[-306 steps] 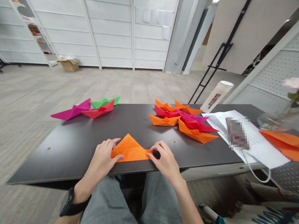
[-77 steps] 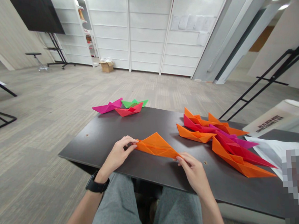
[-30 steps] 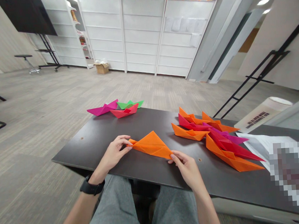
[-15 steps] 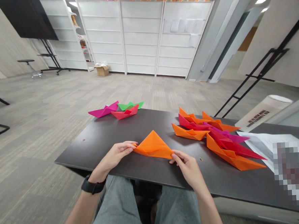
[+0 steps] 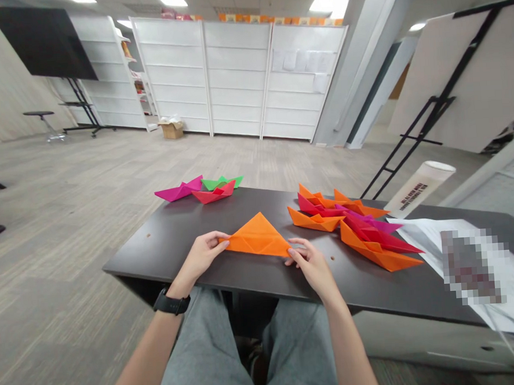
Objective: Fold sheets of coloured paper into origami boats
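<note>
Between my two hands is a folded sheet of orange paper (image 5: 260, 237), a triangle with its peak pointing away from me and creases along its lower band. My left hand (image 5: 207, 251) pinches its left corner between thumb and fingers. At the right corner, my right hand (image 5: 307, 259) grips the paper with thumb and forefinger, its other fingers loosely curled. To the right lies a cluster of folded paper boats, among them an orange boat (image 5: 313, 219) and a red boat (image 5: 384, 238). Farther left sit a magenta boat (image 5: 181, 190), a green boat (image 5: 222, 182) and a red-pink boat (image 5: 214, 193).
The dark table (image 5: 176, 226) ends close to my lap. At its right are a white cylinder (image 5: 422, 188) with printed text and white papers (image 5: 425, 237). A board on a black stand (image 5: 434, 106) rises behind, and white shelving (image 5: 236, 77) lines the back.
The lower band of the orange paper now shows more plainly, with its creases visible. Both hands keep hold of the corners. The camera view has tilted up and shifted right.
</note>
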`<state>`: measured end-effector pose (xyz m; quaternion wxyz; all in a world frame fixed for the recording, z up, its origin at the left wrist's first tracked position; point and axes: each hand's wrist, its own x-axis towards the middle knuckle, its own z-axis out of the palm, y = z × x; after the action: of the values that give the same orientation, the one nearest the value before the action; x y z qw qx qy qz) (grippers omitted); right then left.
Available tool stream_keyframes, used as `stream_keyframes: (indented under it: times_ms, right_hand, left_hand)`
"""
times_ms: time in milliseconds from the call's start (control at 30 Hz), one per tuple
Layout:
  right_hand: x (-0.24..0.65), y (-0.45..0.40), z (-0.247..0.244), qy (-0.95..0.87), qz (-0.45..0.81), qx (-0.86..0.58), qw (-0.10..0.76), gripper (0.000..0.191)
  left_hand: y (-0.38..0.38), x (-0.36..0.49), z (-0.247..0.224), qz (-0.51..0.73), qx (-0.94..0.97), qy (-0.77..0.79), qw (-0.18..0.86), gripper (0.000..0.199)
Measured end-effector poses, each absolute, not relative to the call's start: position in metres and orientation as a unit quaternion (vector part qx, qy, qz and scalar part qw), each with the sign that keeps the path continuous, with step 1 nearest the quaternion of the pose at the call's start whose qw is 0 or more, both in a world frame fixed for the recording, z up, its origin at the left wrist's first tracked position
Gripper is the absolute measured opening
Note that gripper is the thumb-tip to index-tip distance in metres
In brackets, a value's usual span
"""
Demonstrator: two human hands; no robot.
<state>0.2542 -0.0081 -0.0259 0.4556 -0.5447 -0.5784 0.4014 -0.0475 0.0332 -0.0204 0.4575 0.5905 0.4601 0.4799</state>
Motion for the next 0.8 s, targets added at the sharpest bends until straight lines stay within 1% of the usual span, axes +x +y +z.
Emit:
stream_keyframes:
  times_ms: [133, 367, 600, 800]
  right_hand:
    - [0.2513, -0.009, -0.0223, -0.578, 0.398, -0.53, 0.475, 0.033]
    - [0.2482, -0.0104, -0.0186, -0.583, 0.387, -0.536, 0.473, 0.039]
    - [0.2513, -0.0084, -0.0235, -0.596, 0.371, -0.548, 0.455, 0.034]
    - [0.2513, -0.0091, -0.0232, -0.59, 0.37, -0.553, 0.457, 0.034]
  left_hand:
    - [0.0346, -0.0481, -0.0251, 0.499, 0.588, 0.46, 0.44, 0.026]
    - [0.0297, -0.0501, -0.0215, 0.511, 0.606, 0.44, 0.422, 0.026]
    - [0.0268, -0.0515, -0.0215, 0.507, 0.598, 0.465, 0.411, 0.04]
    - [0.0297, -0.0506, -0.0221, 0.485, 0.611, 0.461, 0.423, 0.026]
